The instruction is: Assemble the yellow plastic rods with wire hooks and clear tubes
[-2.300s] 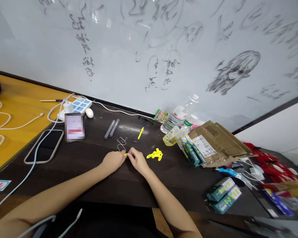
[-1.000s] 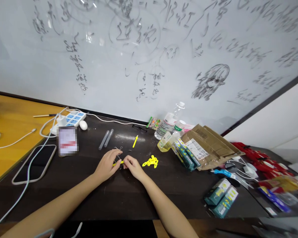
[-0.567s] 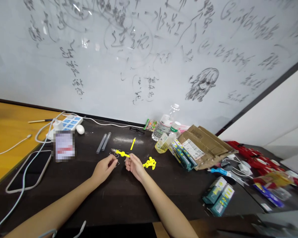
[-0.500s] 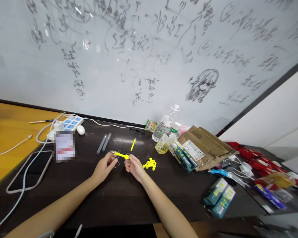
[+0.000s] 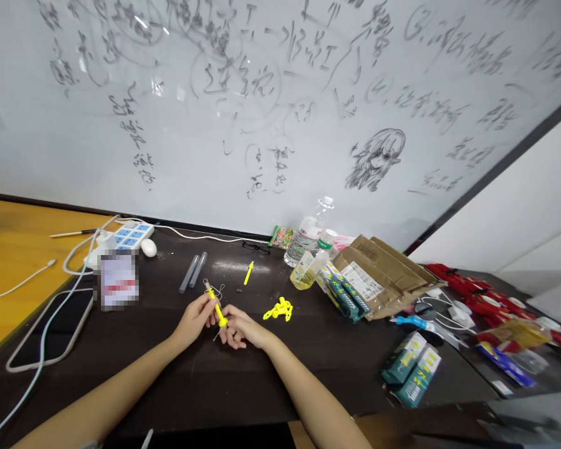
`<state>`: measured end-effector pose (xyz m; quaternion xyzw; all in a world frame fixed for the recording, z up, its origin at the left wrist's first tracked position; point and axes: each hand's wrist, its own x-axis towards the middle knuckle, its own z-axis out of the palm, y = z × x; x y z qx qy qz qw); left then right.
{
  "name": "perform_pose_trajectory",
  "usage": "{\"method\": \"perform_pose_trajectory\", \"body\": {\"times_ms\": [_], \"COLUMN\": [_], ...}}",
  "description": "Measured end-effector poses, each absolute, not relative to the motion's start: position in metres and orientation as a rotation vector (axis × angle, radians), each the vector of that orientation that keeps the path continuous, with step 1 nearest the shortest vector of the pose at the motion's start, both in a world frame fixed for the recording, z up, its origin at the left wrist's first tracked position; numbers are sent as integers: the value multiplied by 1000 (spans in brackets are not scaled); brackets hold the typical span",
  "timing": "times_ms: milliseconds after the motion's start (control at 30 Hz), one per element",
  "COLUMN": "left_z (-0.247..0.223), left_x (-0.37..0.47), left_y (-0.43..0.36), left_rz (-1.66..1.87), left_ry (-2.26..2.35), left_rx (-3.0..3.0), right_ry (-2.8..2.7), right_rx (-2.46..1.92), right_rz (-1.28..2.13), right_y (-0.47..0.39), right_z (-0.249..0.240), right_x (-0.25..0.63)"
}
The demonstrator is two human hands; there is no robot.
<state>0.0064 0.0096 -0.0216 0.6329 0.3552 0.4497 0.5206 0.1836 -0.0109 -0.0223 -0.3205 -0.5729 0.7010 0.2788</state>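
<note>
A slim yellow plastic rod (image 5: 217, 310) with a metal piece at its upper end slants between my hands. My left hand (image 5: 194, 322) is closed round its upper part. At the knobbed lower end, the curled fingers of my right hand (image 5: 240, 327) close on the rod; their exact grip is partly hidden. A bent wire (image 5: 221, 290) shows just beyond the metal end. Farther back lies a second thin yellow stick (image 5: 249, 273), with a small dark spring-like piece (image 5: 239, 290) near it. Several yellow plastic parts (image 5: 279, 309) sit in a heap right of my right hand.
Two clear tubes (image 5: 193, 272) lie beyond my left hand. At left are a phone (image 5: 51, 330), cables and a power strip (image 5: 133, 236). Bottles (image 5: 308, 268), a cardboard package (image 5: 383, 274) and green boxes (image 5: 411, 371) stand or lie to the right. A whiteboard (image 5: 191, 156) rises behind.
The yellow rod has turned from nearly level to steeply slanted, its knobbed end now lower and nearer me. My right hand has moved down and left with that end.
</note>
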Motion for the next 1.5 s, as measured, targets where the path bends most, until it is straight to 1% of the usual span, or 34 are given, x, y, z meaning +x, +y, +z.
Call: {"method": "perform_pose_trajectory", "body": {"times_ms": [233, 400, 733, 833, 933, 1000, 1133, 1200, 1267, 1367, 1500], "left_z": [-27, -24, -23, -24, -24, -23, -22, -22, -22, -21, -22], "left_x": [6, 7, 7, 6, 3, 2, 1, 2, 2, 2, 0], "left_y": [12, 11, 12, 14, 16, 17, 14, 12, 10, 9, 10], "left_rz": [1060, 1049, 1146, 1166, 1221, 1188, 1023, 988, 968, 949, 938], "left_ry": [866, 843, 789, 780, 782, 793, 850, 885, 912, 950, 990], "left_rx": [1556, 1482, 1367, 1368, 1372, 1386, 1455, 1497, 1579, 1714, 1795], "right_ry": [-1636, -1647, -1675, -1736, -1765, -1815, -2031, -2142, -2230, -2303, -2349], "right_rx": [-890, -881, -935, -939, -956, -1037, -1322, -1495, -1721, -1950, -1973], "right_rz": [1735, 1726, 1675, 1603, 1430, 1226, 733, 474, 287, 114, 31], "right_y": [-12, -13, -14, -16, -13, -10, -6, -8, -12, -17, -16], "right_z": [-23, -22, -25, -23, -19, -13, 7, 16, 20, 18, 13], "right_x": [177, 176, 179, 177, 179, 190, 234, 256, 269, 269, 256]}}
